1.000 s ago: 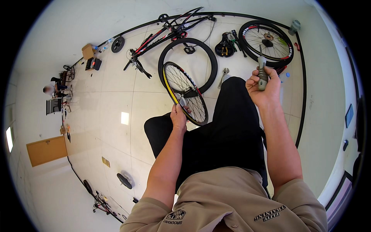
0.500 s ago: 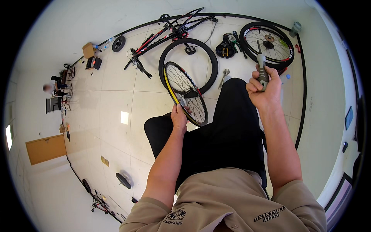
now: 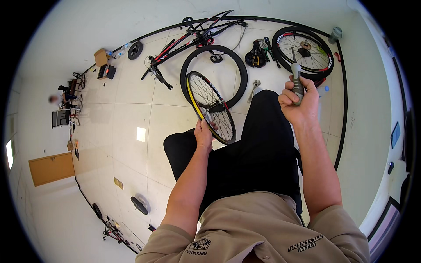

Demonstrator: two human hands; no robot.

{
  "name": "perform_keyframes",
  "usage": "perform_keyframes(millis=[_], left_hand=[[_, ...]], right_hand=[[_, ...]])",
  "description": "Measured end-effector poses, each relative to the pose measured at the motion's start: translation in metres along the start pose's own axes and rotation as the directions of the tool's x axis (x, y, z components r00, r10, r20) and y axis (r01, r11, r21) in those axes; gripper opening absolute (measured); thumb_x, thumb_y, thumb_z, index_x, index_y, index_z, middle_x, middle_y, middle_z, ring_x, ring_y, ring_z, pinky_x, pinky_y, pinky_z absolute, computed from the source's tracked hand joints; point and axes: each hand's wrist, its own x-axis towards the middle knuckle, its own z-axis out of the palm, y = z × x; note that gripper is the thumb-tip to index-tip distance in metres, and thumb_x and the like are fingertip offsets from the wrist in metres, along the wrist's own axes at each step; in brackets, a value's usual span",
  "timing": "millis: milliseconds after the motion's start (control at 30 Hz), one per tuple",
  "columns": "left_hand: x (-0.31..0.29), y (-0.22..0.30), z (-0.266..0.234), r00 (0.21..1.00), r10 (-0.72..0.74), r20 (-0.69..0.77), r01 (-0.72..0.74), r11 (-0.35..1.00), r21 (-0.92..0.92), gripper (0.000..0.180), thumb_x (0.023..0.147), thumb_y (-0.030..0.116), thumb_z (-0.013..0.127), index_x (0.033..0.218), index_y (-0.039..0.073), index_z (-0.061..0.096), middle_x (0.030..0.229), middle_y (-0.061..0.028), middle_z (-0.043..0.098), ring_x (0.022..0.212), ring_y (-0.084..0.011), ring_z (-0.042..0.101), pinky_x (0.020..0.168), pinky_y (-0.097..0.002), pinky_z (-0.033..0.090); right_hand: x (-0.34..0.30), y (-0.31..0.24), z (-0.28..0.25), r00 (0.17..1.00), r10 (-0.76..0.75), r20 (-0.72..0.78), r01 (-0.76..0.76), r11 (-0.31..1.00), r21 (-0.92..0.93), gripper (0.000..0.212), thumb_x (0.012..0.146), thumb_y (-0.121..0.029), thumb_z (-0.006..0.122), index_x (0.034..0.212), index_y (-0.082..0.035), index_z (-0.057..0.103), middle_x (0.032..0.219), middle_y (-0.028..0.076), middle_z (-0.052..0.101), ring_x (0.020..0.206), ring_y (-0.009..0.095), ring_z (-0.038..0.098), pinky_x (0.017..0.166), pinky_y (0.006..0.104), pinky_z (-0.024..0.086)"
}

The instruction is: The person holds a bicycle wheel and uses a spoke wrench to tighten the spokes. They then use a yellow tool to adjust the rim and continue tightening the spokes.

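My left hand [image 3: 204, 135] grips the lower left side of a spoked bicycle wheel rim [image 3: 190, 93], its fingers wrapped round the edge. The rim stands tilted over my thigh, bare of a tyre, with a yellow strip along its bed. Behind it a loose black tyre [image 3: 241, 65] lies on the floor, partly covered by the rim. In my right hand [image 3: 303, 107], raised to the right of my knee, is a screwdriver [image 3: 297, 87] with a grey handle, its shaft pointing up and away. An adjustable wrench [image 3: 254, 90] lies on the floor beyond my right knee.
A black and red bicycle frame [image 3: 171, 53] lies at the far wall. Right of it are a black saddle [image 3: 254, 59] and a tyred wheel [image 3: 280, 46]. At far left stand an open cardboard box [image 3: 101, 57] and a seated person [image 3: 66, 98]. A small wheel [image 3: 139, 205] lies behind left.
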Motion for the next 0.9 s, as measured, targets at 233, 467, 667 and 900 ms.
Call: perform_keyframes(millis=[233,467,667,900], left_hand=[[-0.004,0.003,0.003,1.0,-0.018,-0.01,0.018,1.0,-0.003,0.031,0.108,0.026,0.039,0.131,0.008,0.051,0.089,-0.0087,0.065,0.074,-0.0178,0.066,0.067,-0.0319,0.057],[-0.003,-0.001,0.001,1.0,-0.009,0.002,0.009,1.0,0.005,0.034,0.108,0.025,0.039,0.136,0.01,0.049,0.09,-0.0083,0.065,0.074,-0.0178,0.067,0.067,-0.0318,0.057],[-0.004,-0.005,0.0,1.0,-0.005,0.018,0.005,1.0,0.014,0.029,0.108,0.025,0.038,0.129,0.009,0.051,0.091,-0.0085,0.065,0.075,-0.0177,0.067,0.068,-0.0321,0.057],[-0.003,-0.015,-0.006,0.998,0.002,0.066,-0.003,1.0,0.02,0.031,0.109,0.026,0.038,0.133,0.012,0.049,0.095,-0.0087,0.066,0.077,-0.0188,0.068,0.065,-0.0337,0.057]], right_hand=[[0.001,-0.001,0.0,1.0,0.018,-0.001,-0.018,1.0,-0.008,0.017,0.093,-0.024,0.053,0.095,-0.007,0.055,0.072,0.003,0.055,0.045,0.009,0.036,0.047,0.0257,0.028],[0.002,-0.002,0.0,0.998,0.002,-0.058,-0.002,1.0,0.012,0.016,0.092,-0.023,0.053,0.094,-0.008,0.055,0.072,0.003,0.055,0.045,0.009,0.036,0.047,0.0262,0.029],[0.004,-0.002,-0.005,0.997,0.011,-0.08,-0.007,0.999,0.051,0.014,0.092,-0.022,0.054,0.092,-0.008,0.054,0.073,0.003,0.055,0.045,0.009,0.037,0.048,0.026,0.03],[0.01,-0.001,-0.008,0.998,0.002,-0.065,0.001,0.999,0.054,0.015,0.092,-0.022,0.053,0.093,-0.007,0.053,0.073,0.004,0.055,0.045,0.01,0.037,0.047,0.0264,0.03]])
